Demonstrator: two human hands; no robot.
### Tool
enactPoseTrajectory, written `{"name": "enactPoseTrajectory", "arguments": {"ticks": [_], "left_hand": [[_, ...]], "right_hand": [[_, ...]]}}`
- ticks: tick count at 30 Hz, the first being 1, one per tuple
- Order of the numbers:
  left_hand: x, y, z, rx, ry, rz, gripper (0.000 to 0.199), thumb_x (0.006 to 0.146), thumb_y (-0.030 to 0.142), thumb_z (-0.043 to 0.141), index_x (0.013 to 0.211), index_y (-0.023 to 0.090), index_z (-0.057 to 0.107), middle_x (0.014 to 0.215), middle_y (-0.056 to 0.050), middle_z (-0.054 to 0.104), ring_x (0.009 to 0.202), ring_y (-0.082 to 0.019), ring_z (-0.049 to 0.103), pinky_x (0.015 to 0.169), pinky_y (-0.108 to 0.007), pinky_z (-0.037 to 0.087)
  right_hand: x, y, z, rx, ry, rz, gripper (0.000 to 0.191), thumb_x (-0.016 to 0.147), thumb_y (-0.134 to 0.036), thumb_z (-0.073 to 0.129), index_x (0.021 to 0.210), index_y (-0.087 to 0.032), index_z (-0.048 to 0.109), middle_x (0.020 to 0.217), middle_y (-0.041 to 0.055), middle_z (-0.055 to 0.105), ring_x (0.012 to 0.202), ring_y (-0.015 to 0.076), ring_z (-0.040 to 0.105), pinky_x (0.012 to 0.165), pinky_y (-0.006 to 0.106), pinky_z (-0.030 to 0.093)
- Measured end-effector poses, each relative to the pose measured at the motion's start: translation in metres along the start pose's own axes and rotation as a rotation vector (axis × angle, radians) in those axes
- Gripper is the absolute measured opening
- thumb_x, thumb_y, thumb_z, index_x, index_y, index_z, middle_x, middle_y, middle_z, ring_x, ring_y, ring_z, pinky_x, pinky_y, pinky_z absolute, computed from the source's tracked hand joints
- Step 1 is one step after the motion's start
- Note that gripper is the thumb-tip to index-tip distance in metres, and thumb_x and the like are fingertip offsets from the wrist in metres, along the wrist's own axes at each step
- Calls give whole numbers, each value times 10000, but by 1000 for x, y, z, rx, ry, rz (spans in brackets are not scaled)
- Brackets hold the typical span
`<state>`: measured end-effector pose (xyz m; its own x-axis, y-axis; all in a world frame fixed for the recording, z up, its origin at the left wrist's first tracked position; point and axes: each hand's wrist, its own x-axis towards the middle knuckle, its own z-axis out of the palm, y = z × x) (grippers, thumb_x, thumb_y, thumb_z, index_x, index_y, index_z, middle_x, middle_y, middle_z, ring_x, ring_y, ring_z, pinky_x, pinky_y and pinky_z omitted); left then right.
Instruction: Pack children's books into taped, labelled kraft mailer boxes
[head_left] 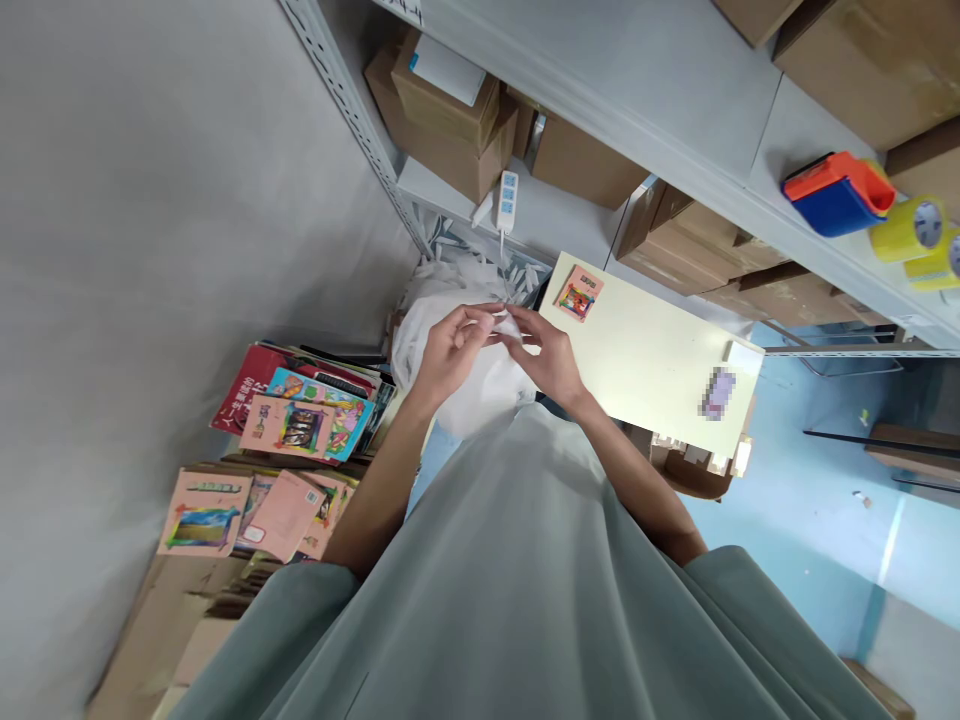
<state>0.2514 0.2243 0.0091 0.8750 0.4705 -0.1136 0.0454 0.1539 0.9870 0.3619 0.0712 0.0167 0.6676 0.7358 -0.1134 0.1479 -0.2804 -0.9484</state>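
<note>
My left hand (pixel 452 352) and my right hand (pixel 550 358) meet in front of me with the fingertips almost touching. Between them is a small, thin white piece (pixel 508 325), perhaps paper or plastic film; its kind is not clear. Both hands have their fingers curled in a pinch on it, and the fingers cover part of it. Behind and below the hands bulges a large white plastic bag (pixel 480 395). To the right of my right hand, a small pink book with a colourful cover (pixel 579 293) lies on a pale yellow tabletop (pixel 645 350).
On the left are piles of books (pixel 300 420) along the wall. Metal shelving (pixel 600 70) with cardboard boxes (pixel 592 160) runs overhead, bearing a power strip (pixel 508 200), an orange-and-blue tape dispenser (pixel 840 195) and yellow tape rolls (pixel 907 228). A blurred-out object (pixel 718 393) lies on the tabletop's right end.
</note>
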Motion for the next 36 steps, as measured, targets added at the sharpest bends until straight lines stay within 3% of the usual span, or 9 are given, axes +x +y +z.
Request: {"name": "enactPoseTrajectory", "arguments": {"ticks": [3,8,11,17,22,24,28,34,36], "left_hand": [[1,-7,-7,5,-15,5,586,1021,785,674,1288,263,678,1437,-124,773,1194,-287,815,1038,-482,680],[10,-20,-21,483,-56,143,727,939,523,860,1576,297,592,1667,-121,630,1535,-344,600,1245,-527,549],[18,-26,-20,636,-91,183,646,971,407,831,1571,280,625,1624,-109,672,1533,-341,595,1319,-543,473],[37,-31,-8,674,-93,199,383,1039,383,753,1402,261,746,1451,-91,780,1408,-327,685,1279,-527,508],[47,-43,-2,619,-258,137,793,928,430,874,1643,247,587,1704,-121,611,1567,-349,587,1324,-493,471],[49,-50,3,591,-324,87,833,900,438,895,1647,239,585,1656,-130,658,1533,-355,626,1304,-498,492],[49,-59,16,526,-373,51,594,978,427,808,1532,253,684,1380,-86,822,1334,-310,764,1221,-466,565],[55,-75,50,661,-467,180,889,798,349,975,1610,259,623,1723,-133,585,1596,-388,559,1345,-531,456],[58,-82,64,733,-474,185,756,810,231,930,1527,226,690,1676,-152,629,1570,-401,583,1343,-554,454]], "right_hand": [[2,9,-10,-5,56,41,532,1043,-667,647,1342,-255,800,1297,73,839,1144,262,800,1039,422,682],[3,-4,-41,65,105,59,563,1013,-751,682,1249,-262,832,1088,47,834,1052,261,790,932,384,679],[-1,-25,-62,113,139,33,512,985,-753,753,1187,-291,843,1061,28,832,1035,256,793,919,389,683],[-18,-56,-100,187,259,-9,366,993,-649,815,1137,-314,850,1014,4,824,981,224,799,870,364,683],[-32,-57,-126,241,351,-15,374,961,-674,830,1120,-336,839,1017,9,813,1015,235,806,884,383,680],[-35,-55,-133,249,386,-23,383,955,-679,828,1123,-335,830,1035,16,804,1036,238,803,901,386,673],[-40,-54,-145,263,436,-49,362,963,-661,809,1071,-316,804,1005,19,762,1018,226,785,908,370,650],[-57,-58,-171,372,558,-102,363,869,-582,892,853,-294,672,986,0,690,953,205,727,966,389,643],[-68,-57,-183,343,605,-96,387,847,-599,894,847,-303,645,1061,19,703,1084,246,733,1047,447,639]]}}
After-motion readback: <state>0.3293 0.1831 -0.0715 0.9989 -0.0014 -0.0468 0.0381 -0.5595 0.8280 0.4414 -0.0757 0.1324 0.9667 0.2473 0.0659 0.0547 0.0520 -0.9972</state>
